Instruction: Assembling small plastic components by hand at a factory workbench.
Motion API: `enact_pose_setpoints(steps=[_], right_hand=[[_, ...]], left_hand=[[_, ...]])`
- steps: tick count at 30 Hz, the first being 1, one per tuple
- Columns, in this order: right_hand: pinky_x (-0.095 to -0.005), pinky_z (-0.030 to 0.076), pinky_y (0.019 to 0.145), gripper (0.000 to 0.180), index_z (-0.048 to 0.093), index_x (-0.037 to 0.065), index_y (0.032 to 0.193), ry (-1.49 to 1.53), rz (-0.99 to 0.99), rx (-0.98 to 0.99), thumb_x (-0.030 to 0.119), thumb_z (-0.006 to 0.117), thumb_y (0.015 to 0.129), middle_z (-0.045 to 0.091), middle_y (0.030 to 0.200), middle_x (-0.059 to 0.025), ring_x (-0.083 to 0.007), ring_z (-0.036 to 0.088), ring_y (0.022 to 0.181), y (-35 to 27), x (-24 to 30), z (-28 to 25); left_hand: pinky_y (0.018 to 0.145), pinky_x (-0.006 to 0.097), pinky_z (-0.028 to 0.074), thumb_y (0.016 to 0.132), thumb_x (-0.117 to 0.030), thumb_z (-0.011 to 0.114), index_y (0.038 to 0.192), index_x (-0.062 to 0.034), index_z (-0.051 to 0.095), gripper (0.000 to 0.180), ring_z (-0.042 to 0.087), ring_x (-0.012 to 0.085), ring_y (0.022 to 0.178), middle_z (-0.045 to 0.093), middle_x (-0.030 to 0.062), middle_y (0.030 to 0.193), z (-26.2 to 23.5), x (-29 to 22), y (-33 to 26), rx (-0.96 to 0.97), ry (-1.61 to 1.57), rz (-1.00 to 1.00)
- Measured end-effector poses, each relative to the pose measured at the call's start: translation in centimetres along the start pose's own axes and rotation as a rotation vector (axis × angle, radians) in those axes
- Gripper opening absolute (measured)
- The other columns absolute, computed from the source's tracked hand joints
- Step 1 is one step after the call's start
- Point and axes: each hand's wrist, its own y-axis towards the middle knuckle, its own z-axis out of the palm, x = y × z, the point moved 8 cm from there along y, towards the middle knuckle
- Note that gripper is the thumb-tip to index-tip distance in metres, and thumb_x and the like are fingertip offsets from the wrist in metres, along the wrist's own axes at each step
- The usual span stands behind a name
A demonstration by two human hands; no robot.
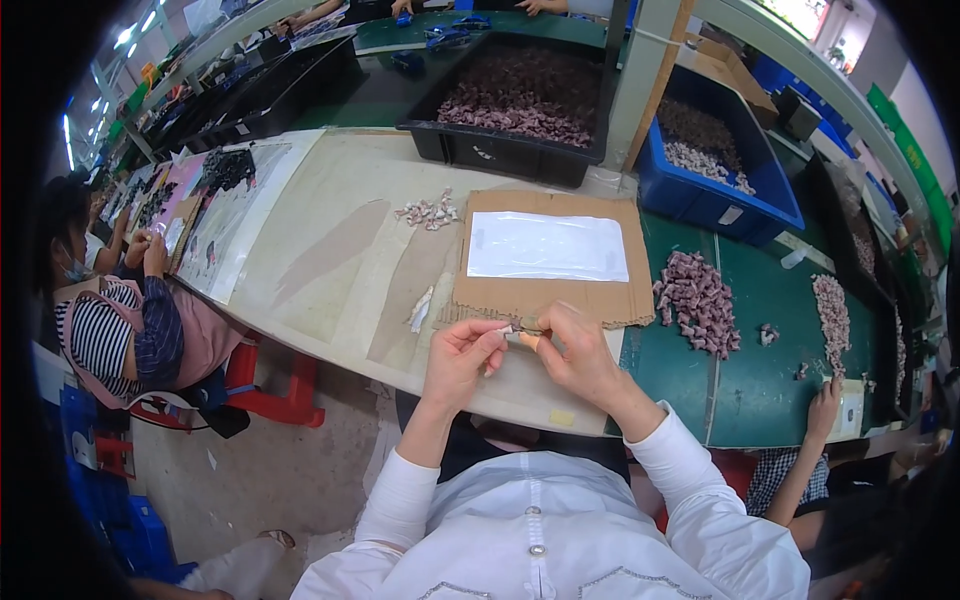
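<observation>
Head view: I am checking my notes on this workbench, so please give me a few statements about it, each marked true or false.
1. Both hands, left hand and right hand, pinch one small part between them. True.
2. A white sheet lies on the brown cardboard. True.
3. The black bin beyond the cardboard is empty. False: it is filled with small dark pieces.
4. The purplish pile lies on the cardboard. False: it lies on the green mat, to the cardboard's right.
5. A blue crate stands to the right of the black bin. True.
</observation>
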Motion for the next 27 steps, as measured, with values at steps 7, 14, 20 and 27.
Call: enact_pose_setpoints(steps=[7,14,20,27], right_hand=[[-0.0329,0.044,0.055,0.015,0.05,-0.001,0.077,0.108,0.047,-0.006,-0.005,0.063,0.071,0.056,0.071,-0.0128,-0.0257,0.057,0.062,-0.9,-0.4,0.4],[-0.0259,0.047,0.054,0.009,0.055,-0.002,0.074,0.261,0.188,-0.007,-0.005,0.064,0.075,0.062,0.073,-0.0103,-0.0148,0.06,0.062,-2.3,-2.0,1.3],[-0.0234,0.044,0.054,0.009,0.057,-0.002,0.075,0.34,0.184,-0.026,-0.005,0.065,0.075,0.062,0.074,-0.0096,-0.0126,0.058,0.064,-2.5,-1.8,1.5],[-0.0287,0.044,0.05,0.01,0.051,-0.002,0.073,0.384,0.178,-0.06,-0.01,0.057,0.07,0.056,0.068,-0.0109,-0.0193,0.055,0.057,-2.5,-1.9,1.8]], left_hand=[[0.049,0.021,0.042,0.089,-0.005,0.057,0.098,0.0018,0.063,0.013,0.054,0.0096,0.057,0.062,0.0071,0.074,-0.3,0.4,0.0,0.011,-0.003,-0.056],[0.045,0.021,0.039,0.09,-0.011,0.057,0.092,-0.0005,0.062,0.012,0.052,0.0107,0.052,0.061,0.0096,0.073,-0.1,0.5,-0.3,0.072,-0.01,-0.07],[0.045,0.021,0.039,0.088,-0.016,0.06,0.092,-0.0008,0.062,0.016,0.052,0.0112,0.052,0.06,0.0109,0.072,0.0,0.5,-0.3,0.149,-0.026,-0.082],[0.046,0.021,0.039,0.089,-0.017,0.06,0.092,-0.0004,0.061,0.017,0.052,0.0112,0.052,0.061,0.0113,0.073,0.0,0.4,-0.2,0.172,-0.024,-0.088]])
